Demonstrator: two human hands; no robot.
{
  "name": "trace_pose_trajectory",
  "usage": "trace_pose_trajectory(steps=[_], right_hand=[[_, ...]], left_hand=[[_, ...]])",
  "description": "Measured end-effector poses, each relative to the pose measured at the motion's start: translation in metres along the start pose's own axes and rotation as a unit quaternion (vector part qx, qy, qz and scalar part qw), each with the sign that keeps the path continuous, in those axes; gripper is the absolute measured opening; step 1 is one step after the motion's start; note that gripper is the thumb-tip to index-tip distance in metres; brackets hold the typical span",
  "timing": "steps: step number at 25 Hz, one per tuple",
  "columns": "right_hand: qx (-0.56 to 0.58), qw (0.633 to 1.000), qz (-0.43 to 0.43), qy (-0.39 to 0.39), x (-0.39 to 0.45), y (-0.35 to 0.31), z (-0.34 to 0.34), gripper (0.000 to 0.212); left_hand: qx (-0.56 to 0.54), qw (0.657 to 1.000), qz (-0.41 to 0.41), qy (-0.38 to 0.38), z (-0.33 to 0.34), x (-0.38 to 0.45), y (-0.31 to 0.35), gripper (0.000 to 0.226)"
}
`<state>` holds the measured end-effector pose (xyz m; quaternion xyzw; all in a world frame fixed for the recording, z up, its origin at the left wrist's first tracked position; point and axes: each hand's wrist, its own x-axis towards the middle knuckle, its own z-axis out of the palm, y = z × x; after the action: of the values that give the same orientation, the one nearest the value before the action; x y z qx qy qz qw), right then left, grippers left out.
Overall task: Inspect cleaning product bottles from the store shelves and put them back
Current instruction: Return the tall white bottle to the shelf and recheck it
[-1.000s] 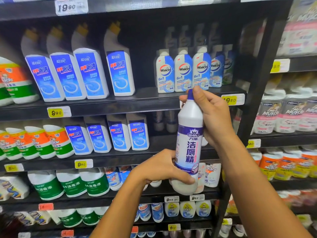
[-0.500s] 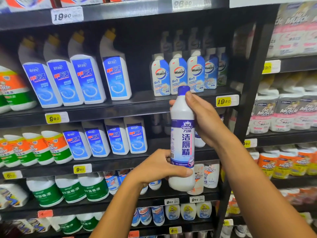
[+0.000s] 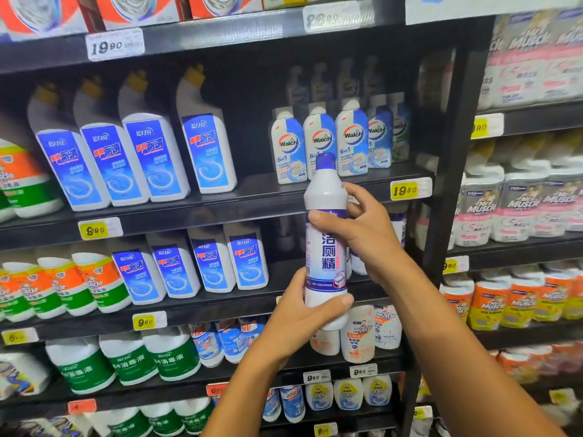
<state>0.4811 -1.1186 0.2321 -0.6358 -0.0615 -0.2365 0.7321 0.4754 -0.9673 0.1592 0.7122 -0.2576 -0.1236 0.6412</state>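
I hold a tall white cleaner bottle (image 3: 325, 247) upright in front of the shelves; it has a blue cap and a purple-and-white label with Chinese characters. My left hand (image 3: 303, 313) grips its base from the left, thumb across the front. My right hand (image 3: 362, 234) wraps the upper label from the right, thumb over the top of the label. The bottle hangs in the air in front of the right part of the third shelf (image 3: 220, 305), apart from the stocked bottles.
Black shelves carry rows of blue-labelled toilet cleaners (image 3: 151, 159), Walch bottles (image 3: 320, 143), green disinfectant jugs (image 3: 132, 361) and orange Mr Muscle bottles (image 3: 79, 285). A black upright post (image 3: 441, 216) divides off a right bay of Mr Muscle packs (image 3: 517, 209). Yellow price tags line the shelf edges.
My right hand has slid down from the bottle's neck to the upper label. The bottle stays upright in both hands, and the view has tilted slightly up.
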Motion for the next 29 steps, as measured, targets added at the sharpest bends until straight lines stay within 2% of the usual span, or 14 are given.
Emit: trace_pose_trajectory(steps=[2,4,6,8,10,13,15,18,20,21,24,26,29], right_hand=[[-0.036,0.999,-0.029,0.013,-0.002,0.0,0.006,0.06],[-0.033,0.999,-0.029,-0.006,-0.003,-0.001,0.006,0.055],[-0.001,0.999,0.002,-0.054,-0.004,-0.005,0.001,0.042],[0.057,0.992,0.06,-0.094,-0.005,-0.003,-0.002,0.044],[0.109,0.984,0.102,-0.101,-0.007,0.0,-0.003,0.054],[0.098,0.988,0.082,-0.087,-0.008,0.001,-0.002,0.047],[0.07,0.994,0.052,-0.068,-0.009,0.0,-0.001,0.044],[0.025,0.999,0.002,-0.027,-0.011,-0.002,0.005,0.043],[0.007,0.999,-0.013,-0.029,-0.012,-0.002,0.008,0.045],[0.001,0.999,-0.008,-0.04,-0.012,-0.004,0.006,0.045],[0.005,0.995,0.046,-0.09,-0.008,-0.009,-0.001,0.041],[0.049,0.988,0.088,-0.121,-0.006,-0.01,-0.004,0.036],[0.073,0.982,0.111,-0.137,-0.006,-0.006,-0.001,0.035]], left_hand=[[-0.005,0.999,0.02,0.043,0.003,0.001,-0.001,0.061],[-0.044,0.998,0.026,0.038,0.001,0.001,-0.003,0.057],[-0.131,0.991,0.004,-0.018,-0.005,-0.001,-0.005,0.054],[-0.205,0.974,-0.032,-0.09,-0.009,-0.004,-0.007,0.062],[-0.244,0.956,-0.06,-0.153,-0.009,-0.006,-0.01,0.078],[-0.265,0.945,-0.062,-0.183,-0.01,-0.005,-0.013,0.074],[-0.22,0.963,-0.051,-0.148,-0.009,-0.004,-0.011,0.066],[-0.069,0.997,-0.003,-0.025,0.002,0.001,-0.01,0.06],[-0.031,0.998,0.035,0.041,0.007,0.001,-0.014,0.055],[-0.044,0.997,0.044,0.048,0.007,0.001,-0.016,0.054],[-0.2,0.979,0.011,-0.048,-0.001,-0.002,-0.022,0.059],[-0.309,0.941,-0.012,-0.141,-0.004,-0.005,-0.023,0.063],[-0.378,0.899,-0.022,-0.222,-0.003,-0.006,-0.023,0.066]])
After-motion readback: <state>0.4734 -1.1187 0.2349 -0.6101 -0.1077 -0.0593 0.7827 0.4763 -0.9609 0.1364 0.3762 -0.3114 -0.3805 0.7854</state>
